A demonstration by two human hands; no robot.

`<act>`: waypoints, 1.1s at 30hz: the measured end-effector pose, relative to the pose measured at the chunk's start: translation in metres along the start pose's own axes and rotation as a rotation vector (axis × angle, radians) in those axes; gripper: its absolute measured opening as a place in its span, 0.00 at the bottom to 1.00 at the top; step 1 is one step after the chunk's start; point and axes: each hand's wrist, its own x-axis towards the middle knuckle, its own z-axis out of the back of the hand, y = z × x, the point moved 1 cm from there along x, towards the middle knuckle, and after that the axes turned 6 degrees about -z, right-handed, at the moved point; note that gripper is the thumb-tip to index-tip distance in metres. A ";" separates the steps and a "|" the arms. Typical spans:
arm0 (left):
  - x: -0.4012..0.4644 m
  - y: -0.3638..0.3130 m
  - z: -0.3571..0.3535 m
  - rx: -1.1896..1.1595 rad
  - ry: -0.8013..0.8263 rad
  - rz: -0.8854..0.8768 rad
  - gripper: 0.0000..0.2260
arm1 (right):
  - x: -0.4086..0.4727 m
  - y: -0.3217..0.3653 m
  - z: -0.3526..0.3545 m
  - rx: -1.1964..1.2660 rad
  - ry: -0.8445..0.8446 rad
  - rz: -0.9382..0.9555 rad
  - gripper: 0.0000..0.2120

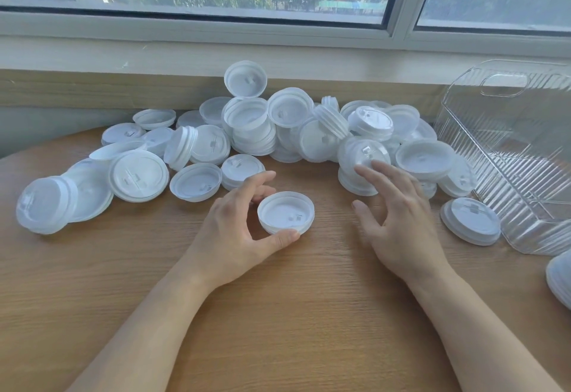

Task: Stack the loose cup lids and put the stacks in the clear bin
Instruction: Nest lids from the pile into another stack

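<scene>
Several white plastic cup lids [247,122] lie in a loose pile across the back of the wooden table [278,314]. My left hand [234,231] grips a small stack of lids [285,212] lying hollow side up on the table, thumb on its near rim and fingers on its far side. My right hand [398,218] hovers to the right of that stack with fingers spread and holds nothing; its fingertips reach a lid stack [361,156] in the pile. The clear ribbed bin [513,156] stands at the right, with nothing visible inside.
A single lid [471,220] rests against the bin's front corner. Another lid stack [560,280] shows at the right edge. A window sill and wall run behind the pile. Bare wood lies in front of my hands.
</scene>
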 end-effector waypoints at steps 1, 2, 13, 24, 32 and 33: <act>0.000 0.000 0.000 0.001 0.000 0.000 0.42 | 0.000 0.002 -0.001 0.036 -0.008 0.042 0.24; 0.000 0.000 0.000 0.001 0.001 -0.001 0.42 | -0.001 0.003 -0.001 0.069 -0.022 0.075 0.23; 0.000 0.002 -0.001 -0.010 -0.006 -0.017 0.41 | 0.000 -0.001 -0.003 0.135 0.103 -0.069 0.36; 0.000 -0.001 -0.001 -0.029 -0.047 -0.016 0.43 | -0.010 0.017 -0.006 0.205 0.342 0.199 0.31; 0.000 -0.004 -0.001 -0.048 0.001 -0.053 0.44 | -0.009 0.013 -0.010 0.148 0.312 0.092 0.29; 0.000 -0.005 -0.001 -0.046 0.007 -0.059 0.44 | -0.009 0.013 -0.010 0.151 0.315 0.109 0.27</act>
